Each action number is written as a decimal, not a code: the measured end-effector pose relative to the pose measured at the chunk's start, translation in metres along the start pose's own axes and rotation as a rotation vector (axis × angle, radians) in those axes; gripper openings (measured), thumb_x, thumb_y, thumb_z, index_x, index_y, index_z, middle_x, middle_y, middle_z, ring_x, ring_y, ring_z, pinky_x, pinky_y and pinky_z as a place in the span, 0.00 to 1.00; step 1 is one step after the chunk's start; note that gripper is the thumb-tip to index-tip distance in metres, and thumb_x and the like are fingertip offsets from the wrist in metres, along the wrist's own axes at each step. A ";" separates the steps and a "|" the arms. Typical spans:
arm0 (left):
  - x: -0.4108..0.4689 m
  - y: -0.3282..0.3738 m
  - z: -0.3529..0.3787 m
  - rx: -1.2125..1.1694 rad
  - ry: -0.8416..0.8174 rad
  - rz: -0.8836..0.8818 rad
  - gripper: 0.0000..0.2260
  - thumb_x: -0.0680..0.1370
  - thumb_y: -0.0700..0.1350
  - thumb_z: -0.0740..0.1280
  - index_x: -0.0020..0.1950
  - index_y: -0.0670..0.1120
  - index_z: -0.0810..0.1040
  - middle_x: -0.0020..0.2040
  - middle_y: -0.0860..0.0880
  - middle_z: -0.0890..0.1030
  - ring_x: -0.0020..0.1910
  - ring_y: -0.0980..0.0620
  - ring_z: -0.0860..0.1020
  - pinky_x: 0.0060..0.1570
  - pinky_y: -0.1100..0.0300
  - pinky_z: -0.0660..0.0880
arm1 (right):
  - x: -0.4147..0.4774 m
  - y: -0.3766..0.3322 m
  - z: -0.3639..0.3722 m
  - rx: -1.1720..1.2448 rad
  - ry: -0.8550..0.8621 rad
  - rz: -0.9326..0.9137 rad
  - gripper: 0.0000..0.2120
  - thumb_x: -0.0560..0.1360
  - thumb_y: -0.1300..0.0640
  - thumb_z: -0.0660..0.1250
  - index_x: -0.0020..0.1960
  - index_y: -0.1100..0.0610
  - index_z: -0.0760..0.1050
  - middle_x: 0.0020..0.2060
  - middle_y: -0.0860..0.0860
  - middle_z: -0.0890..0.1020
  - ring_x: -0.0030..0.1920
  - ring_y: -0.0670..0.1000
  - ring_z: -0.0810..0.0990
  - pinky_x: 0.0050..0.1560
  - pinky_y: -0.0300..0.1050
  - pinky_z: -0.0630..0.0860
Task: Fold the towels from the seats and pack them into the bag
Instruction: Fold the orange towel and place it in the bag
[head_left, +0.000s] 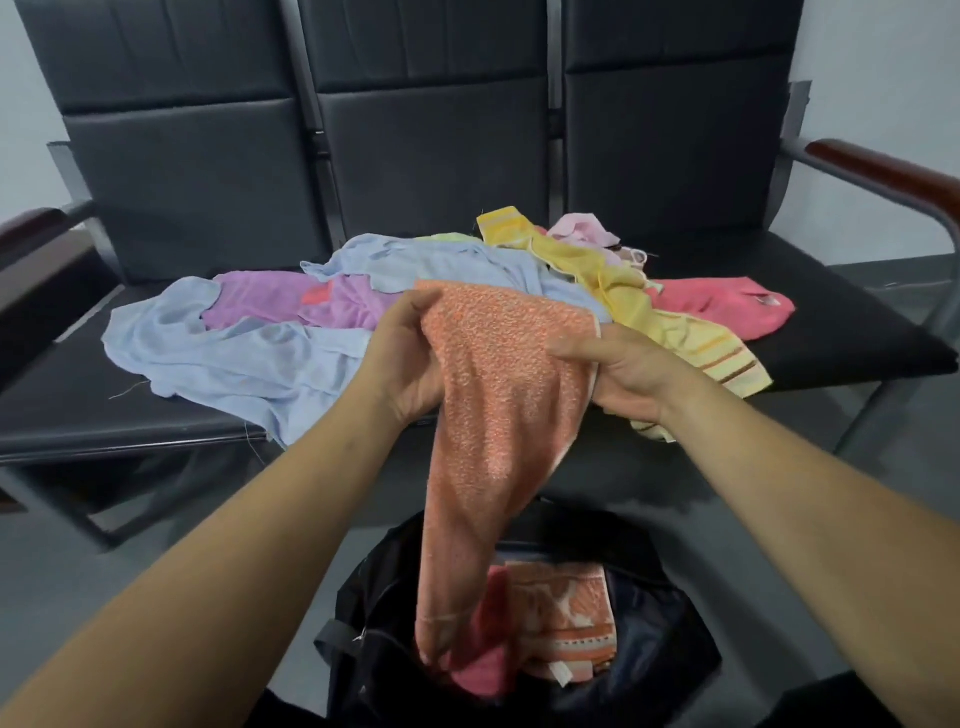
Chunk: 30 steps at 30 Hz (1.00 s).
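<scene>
An orange towel (493, 395) hangs between my hands, its lower end dangling over the open black bag (670, 639) on the floor. My left hand (402, 358) grips its upper left edge. My right hand (623, 371) pinches its upper right edge. Inside the bag lie a folded orange patterned towel (566, 618) and a pink one (488, 675). More towels are heaped on the black seats (67, 410): light blue (228, 364), purple (291, 301), yellow striped (675, 332), pink-red (727, 301) and pale pink (582, 231).
The row of black seats has dark wooden armrests at the left (31, 228) and right (883, 171). A metal frame leg (57, 504) runs along the grey floor at the left. The bag stands directly below my arms.
</scene>
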<state>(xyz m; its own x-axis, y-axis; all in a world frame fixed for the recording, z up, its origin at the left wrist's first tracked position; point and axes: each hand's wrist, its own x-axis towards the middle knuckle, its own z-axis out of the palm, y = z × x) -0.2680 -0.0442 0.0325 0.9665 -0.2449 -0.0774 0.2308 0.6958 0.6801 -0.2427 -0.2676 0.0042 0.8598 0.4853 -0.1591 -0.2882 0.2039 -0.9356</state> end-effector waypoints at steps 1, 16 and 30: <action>0.002 -0.001 -0.004 0.010 0.019 0.010 0.24 0.84 0.45 0.55 0.40 0.37 0.86 0.43 0.41 0.85 0.42 0.45 0.85 0.53 0.48 0.77 | 0.001 0.005 0.001 -0.007 0.035 -0.026 0.24 0.73 0.63 0.73 0.69 0.66 0.75 0.64 0.62 0.81 0.65 0.60 0.80 0.67 0.55 0.77; -0.001 -0.017 -0.052 0.772 0.001 -0.017 0.18 0.77 0.45 0.68 0.65 0.39 0.78 0.58 0.42 0.82 0.55 0.47 0.81 0.59 0.47 0.77 | 0.021 -0.016 0.012 0.233 0.277 -0.127 0.29 0.67 0.60 0.76 0.68 0.64 0.77 0.52 0.58 0.86 0.52 0.56 0.86 0.50 0.51 0.84; -0.016 0.021 -0.024 0.356 0.079 0.085 0.17 0.79 0.49 0.68 0.67 0.47 0.78 0.57 0.46 0.84 0.52 0.48 0.85 0.51 0.52 0.83 | 0.010 -0.013 0.028 0.046 0.040 -0.177 0.20 0.76 0.63 0.69 0.66 0.68 0.76 0.57 0.59 0.83 0.56 0.56 0.82 0.59 0.51 0.81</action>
<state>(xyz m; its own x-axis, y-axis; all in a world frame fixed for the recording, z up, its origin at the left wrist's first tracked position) -0.2754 -0.0091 0.0306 0.9894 -0.1341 -0.0564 0.1094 0.4297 0.8963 -0.2416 -0.2417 0.0233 0.9145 0.4046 -0.0063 -0.1490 0.3222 -0.9349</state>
